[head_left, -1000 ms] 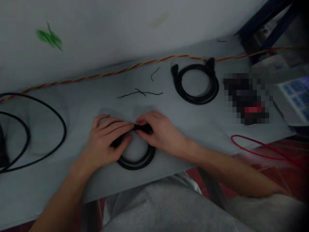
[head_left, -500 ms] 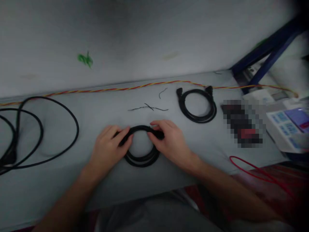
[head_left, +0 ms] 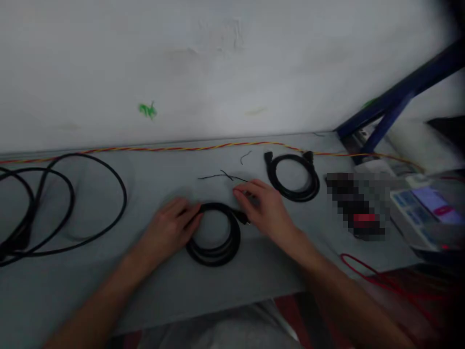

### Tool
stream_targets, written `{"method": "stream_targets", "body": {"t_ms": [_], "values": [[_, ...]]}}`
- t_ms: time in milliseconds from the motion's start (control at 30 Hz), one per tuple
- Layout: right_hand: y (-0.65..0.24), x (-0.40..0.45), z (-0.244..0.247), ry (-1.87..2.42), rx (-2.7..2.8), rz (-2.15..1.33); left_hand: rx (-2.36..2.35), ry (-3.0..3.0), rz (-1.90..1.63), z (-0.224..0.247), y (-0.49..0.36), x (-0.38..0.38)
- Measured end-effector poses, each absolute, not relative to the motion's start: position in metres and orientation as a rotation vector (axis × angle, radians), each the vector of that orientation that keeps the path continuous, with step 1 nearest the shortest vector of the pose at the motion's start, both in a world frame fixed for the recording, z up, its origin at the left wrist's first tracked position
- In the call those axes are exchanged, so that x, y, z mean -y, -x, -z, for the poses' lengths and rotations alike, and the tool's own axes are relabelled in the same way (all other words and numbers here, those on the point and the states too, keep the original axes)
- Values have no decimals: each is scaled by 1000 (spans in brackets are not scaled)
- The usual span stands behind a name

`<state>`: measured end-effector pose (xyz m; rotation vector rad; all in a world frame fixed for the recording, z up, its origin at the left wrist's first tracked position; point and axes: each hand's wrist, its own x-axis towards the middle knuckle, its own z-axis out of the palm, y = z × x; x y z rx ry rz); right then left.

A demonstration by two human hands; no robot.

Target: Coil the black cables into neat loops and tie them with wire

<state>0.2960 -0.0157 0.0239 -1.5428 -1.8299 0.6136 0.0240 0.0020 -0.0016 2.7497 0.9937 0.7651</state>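
Prob. an electrical workshop or assembly room, not a home. Signs: long grey bench (head_left: 254, 286) vs. scuffed wall (head_left: 218, 72), w/ black cord coil (head_left: 214, 257), 2nd coil (head_left: 293, 198), loose black cords (head_left: 98, 232), twisted red-yellow wire (head_left: 174, 150), red wire loop (head_left: 348, 259), offcuts of thin wire (head_left: 221, 176), keypad device (head_left: 425, 208) & blue metal frame (head_left: 395, 99) at bench end.

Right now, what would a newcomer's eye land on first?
The black cable coil at front centre comes first, with the left hand on it and the right hand by its plug. Behind it to the right lies a second black coil. A twisted red-and-yellow wire runs along the wall's foot.
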Motion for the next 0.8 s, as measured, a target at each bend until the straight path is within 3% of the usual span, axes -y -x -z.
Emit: {"method": "stream_targets", "body": {"t_ms": [467, 667, 800], "values": [[-293, -32, -30, 1923, 2147, -357, -878, -2775, -788, -1, -21, -9], [-293, -30, -20, 1738, 2317, -251, -895, -2817, -768, -5, -22, -7], [-298, -26, -20, 1543, 2294, -373, -893, -2832, -797, -9, -22, -6]]}}
